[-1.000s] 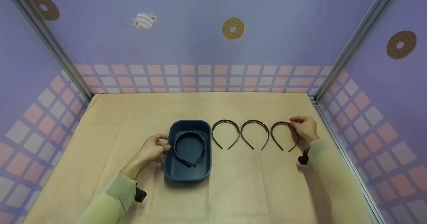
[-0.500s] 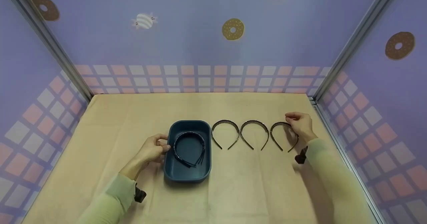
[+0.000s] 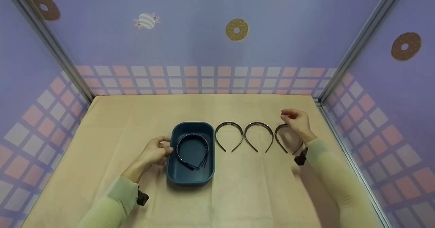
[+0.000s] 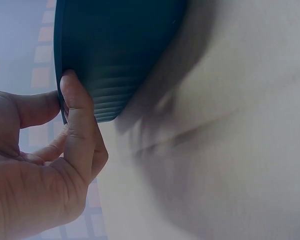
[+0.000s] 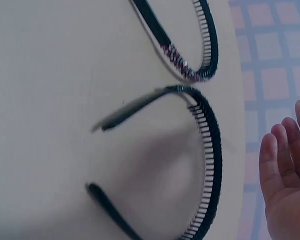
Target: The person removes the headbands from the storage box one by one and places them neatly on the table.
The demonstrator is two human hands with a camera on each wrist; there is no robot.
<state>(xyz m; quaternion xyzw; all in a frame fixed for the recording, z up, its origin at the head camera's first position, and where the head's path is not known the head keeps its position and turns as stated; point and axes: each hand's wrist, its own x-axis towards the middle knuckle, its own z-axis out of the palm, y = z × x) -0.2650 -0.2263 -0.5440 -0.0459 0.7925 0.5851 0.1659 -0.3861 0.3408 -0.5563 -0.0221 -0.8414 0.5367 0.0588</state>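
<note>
My left hand (image 3: 154, 152) pinches the left rim of a dark blue rectangular tub (image 3: 192, 181), thumb on one side of the wall and fingers on the other, as the left wrist view shows. Black headbands (image 3: 193, 135) lie stacked inside; several tips show, but I cannot tell how many there are. To the right of the tub, three toothed headbands lie in a row: a left one (image 3: 230, 123), a middle one (image 3: 259, 123) and a right one (image 3: 279, 144). Above the right one hovers my right hand (image 3: 297, 123), holding nothing, fingers loosely extended and partly hiding it.
A cream cloth (image 3: 244, 194) covers the table. Patterned purple walls (image 3: 190, 51) enclose it at the back and both sides, with metal posts (image 3: 360, 34) at the corners. The left headband of the row lies close against the tub's right side.
My right hand has left the right headband's outer edge and moved left and slightly up, over that headband. My left hand, the tub and the headbands stay in place.
</note>
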